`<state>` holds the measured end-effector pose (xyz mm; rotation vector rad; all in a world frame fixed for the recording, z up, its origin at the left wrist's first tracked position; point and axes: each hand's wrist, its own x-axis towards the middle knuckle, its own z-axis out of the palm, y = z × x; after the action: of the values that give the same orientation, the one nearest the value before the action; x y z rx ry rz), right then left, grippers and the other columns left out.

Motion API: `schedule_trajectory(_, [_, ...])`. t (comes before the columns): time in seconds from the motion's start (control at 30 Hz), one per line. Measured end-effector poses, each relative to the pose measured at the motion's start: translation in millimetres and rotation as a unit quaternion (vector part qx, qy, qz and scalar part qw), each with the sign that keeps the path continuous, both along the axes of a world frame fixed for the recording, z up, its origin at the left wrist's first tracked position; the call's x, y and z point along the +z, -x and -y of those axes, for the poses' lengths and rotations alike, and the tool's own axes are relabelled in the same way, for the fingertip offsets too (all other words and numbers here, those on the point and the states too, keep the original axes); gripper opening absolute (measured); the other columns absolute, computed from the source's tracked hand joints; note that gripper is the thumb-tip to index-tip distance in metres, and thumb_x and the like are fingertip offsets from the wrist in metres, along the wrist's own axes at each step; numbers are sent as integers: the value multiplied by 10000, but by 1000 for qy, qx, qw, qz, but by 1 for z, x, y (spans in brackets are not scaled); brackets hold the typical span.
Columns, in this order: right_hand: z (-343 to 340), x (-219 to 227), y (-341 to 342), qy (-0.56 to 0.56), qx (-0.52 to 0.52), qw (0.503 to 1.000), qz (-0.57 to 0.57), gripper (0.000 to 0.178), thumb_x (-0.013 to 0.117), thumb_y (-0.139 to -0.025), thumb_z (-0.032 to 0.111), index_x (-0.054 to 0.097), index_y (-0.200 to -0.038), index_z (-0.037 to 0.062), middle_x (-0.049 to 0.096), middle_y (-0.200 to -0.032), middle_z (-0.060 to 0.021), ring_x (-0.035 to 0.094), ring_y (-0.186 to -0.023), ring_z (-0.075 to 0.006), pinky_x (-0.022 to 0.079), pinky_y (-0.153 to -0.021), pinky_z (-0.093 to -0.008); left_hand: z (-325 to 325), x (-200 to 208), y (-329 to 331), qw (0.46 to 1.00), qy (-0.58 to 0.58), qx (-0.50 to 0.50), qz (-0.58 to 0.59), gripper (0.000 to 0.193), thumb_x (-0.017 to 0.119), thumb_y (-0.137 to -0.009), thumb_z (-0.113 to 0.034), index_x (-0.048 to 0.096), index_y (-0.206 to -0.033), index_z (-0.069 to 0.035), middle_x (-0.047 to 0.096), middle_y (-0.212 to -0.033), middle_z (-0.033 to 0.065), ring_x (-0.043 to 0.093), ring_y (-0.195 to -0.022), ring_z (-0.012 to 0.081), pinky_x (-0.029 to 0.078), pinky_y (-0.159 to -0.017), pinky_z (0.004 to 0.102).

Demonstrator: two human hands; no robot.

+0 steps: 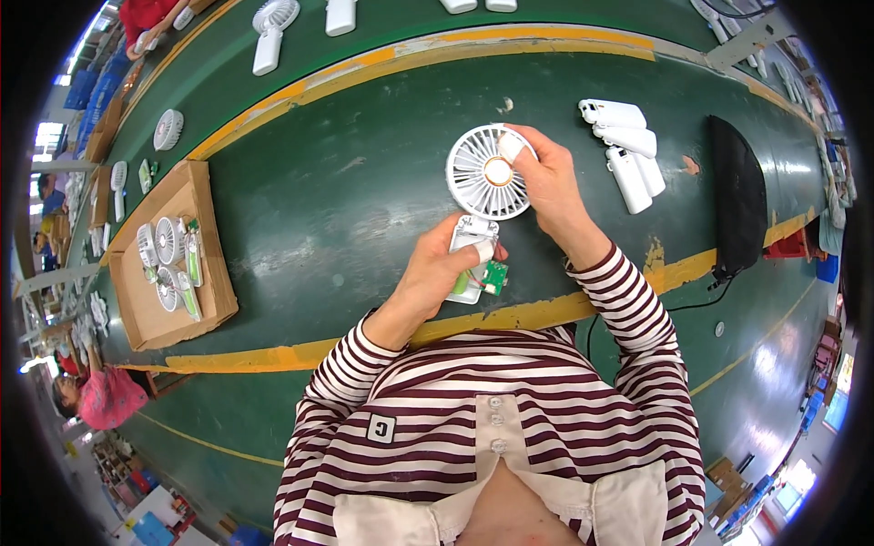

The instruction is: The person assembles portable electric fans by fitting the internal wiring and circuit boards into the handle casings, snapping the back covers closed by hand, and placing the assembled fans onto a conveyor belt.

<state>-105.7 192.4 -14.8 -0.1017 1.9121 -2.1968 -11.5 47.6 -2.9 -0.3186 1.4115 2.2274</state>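
A round white fan head (474, 173) with a slatted grille and an orange-ringed centre is gripped at its right edge by my right hand (552, 180). Just below it, my left hand (431, 270) grips a white handle shell (467, 236). Inside the shell lies a green battery (462, 283), partly covered by my thumb. A small green circuit board (494, 278) sticks out at the shell's right side. The fan head's lower edge is close to the shell's top; whether they touch I cannot tell. White wraps cover both thumbs.
A cardboard tray (223, 273) with several fan parts stands at the left. White handle shells (630, 177) lie on the green table to the right, near a black pouch (736, 196) with a cord. More fans (269, 36) rest beyond the yellow edge; other people sit further left.
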Motion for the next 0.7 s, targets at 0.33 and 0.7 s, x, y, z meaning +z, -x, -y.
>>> schedule_trajectory(0.33, [7,-8,2,-83,10,994,-65,285,527,-865,131,545,-1091,-41,601,-954,-58,540,-875,-101,445,-761,-243,-1,-12,2,993,90,49,-65,183,538,-876,-174,558,-934,-1,624,-751,98,592,-585,134,499,-512,264])
schedule_trajectory(0.7, [3,6,-58,-279,15,797,-535,367,636,-592,90,559,-938,-3,539,-1001,-121,526,-916,-283,405,-804,-419,3,-7,19,980,-8,185,67,186,500,-891,-153,563,-946,13,607,-809,72,594,-645,131,503,-531,264])
